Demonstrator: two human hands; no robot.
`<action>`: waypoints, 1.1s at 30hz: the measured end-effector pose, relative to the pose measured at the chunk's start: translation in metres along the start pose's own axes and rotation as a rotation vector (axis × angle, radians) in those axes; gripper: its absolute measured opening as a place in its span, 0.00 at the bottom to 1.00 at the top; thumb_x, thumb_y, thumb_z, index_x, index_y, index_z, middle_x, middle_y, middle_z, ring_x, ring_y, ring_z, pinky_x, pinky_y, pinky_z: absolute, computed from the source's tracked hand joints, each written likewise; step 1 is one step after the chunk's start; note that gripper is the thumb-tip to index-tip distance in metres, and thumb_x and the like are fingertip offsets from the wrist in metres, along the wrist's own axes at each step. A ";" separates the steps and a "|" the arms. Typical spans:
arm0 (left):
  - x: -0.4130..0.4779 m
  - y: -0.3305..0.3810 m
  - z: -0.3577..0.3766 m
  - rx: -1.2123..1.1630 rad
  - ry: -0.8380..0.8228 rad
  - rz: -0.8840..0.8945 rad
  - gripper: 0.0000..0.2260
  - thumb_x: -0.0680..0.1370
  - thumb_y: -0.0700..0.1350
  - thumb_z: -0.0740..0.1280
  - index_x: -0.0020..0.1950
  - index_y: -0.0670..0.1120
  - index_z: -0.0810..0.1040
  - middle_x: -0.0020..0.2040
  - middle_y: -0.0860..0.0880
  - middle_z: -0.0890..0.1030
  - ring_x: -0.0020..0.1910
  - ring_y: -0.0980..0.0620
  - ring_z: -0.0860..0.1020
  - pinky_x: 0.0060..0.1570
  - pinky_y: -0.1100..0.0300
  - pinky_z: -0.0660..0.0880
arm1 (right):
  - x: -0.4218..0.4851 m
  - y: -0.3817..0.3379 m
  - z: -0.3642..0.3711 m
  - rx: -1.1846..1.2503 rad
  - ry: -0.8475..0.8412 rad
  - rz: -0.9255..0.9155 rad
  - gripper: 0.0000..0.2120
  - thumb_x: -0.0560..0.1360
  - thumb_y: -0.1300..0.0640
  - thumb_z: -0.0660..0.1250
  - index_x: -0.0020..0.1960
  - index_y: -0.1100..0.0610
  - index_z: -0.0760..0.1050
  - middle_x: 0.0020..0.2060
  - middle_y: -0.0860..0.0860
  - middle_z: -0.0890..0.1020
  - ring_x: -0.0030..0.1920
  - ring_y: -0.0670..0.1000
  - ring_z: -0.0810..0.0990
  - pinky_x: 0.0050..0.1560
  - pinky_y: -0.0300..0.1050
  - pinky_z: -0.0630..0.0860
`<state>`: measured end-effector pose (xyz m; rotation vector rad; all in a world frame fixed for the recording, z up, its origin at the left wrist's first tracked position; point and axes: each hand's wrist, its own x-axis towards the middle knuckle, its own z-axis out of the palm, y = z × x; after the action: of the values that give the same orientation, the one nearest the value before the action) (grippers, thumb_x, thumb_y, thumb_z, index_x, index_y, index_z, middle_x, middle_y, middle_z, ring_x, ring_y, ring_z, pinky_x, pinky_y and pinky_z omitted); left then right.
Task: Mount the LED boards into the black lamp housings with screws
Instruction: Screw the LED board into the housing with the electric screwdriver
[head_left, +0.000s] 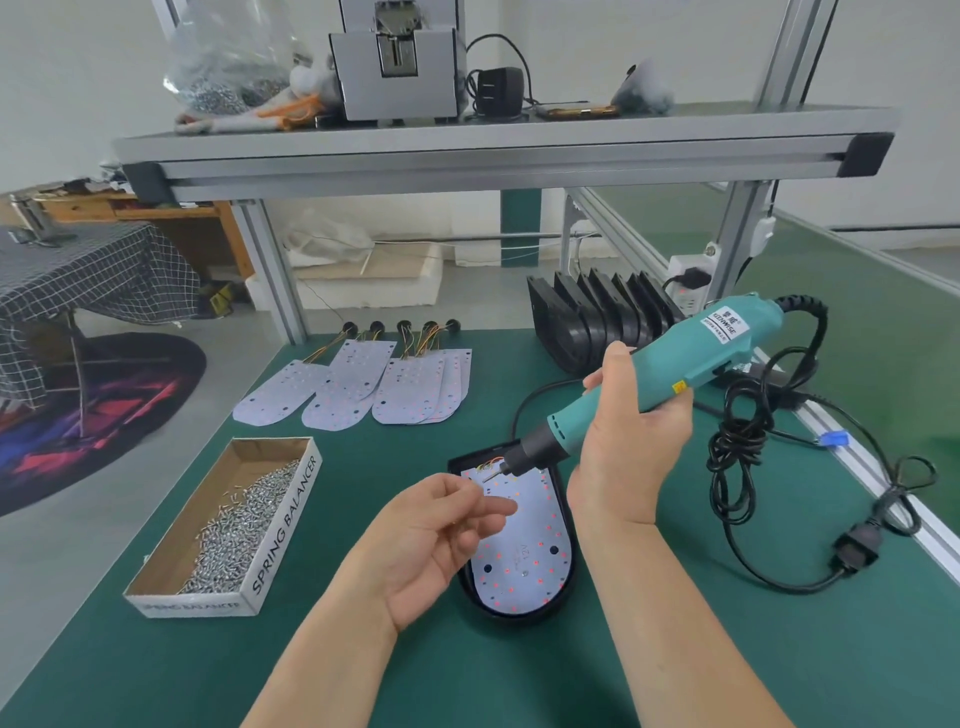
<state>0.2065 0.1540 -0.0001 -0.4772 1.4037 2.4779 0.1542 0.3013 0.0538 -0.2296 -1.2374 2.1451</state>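
Clamping driver (691, 353) in right grip (628, 452); can't tell contents of curled left grip (436, 535). Keep bit (493, 472) plumb over board (524, 561) hole, steady housing (519, 616) before triggering.

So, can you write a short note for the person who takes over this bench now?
Right hand grips the teal screwdriver, bit over the top end of the LED board.
Left hand curled beside the bit; a screw there is too small to confirm.
That board lies in a black housing.
To do: screw it, then the spare boards and stacked housings.
Screws in the box.
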 end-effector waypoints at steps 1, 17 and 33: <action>0.001 -0.001 0.000 0.010 0.024 0.003 0.06 0.72 0.38 0.71 0.46 0.37 0.77 0.43 0.37 0.85 0.31 0.53 0.82 0.25 0.68 0.75 | 0.001 0.000 0.001 0.001 0.001 -0.003 0.07 0.73 0.53 0.70 0.45 0.52 0.72 0.31 0.47 0.80 0.34 0.47 0.78 0.36 0.36 0.75; 0.007 -0.004 0.004 -0.179 0.015 -0.108 0.04 0.66 0.36 0.74 0.38 0.37 0.86 0.37 0.40 0.83 0.27 0.55 0.78 0.22 0.69 0.72 | 0.005 0.006 -0.002 -0.013 -0.008 -0.019 0.08 0.72 0.53 0.70 0.42 0.52 0.72 0.30 0.46 0.79 0.32 0.46 0.77 0.35 0.36 0.74; 0.010 -0.005 0.003 0.047 0.041 0.135 0.21 0.64 0.53 0.77 0.50 0.40 0.86 0.34 0.46 0.80 0.28 0.55 0.73 0.24 0.67 0.69 | 0.017 0.010 0.003 0.020 0.033 -0.010 0.07 0.74 0.55 0.70 0.44 0.52 0.71 0.30 0.46 0.78 0.32 0.46 0.76 0.35 0.36 0.74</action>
<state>0.1986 0.1592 -0.0068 -0.4403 1.5540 2.5466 0.1355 0.3060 0.0499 -0.2489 -1.1948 2.1354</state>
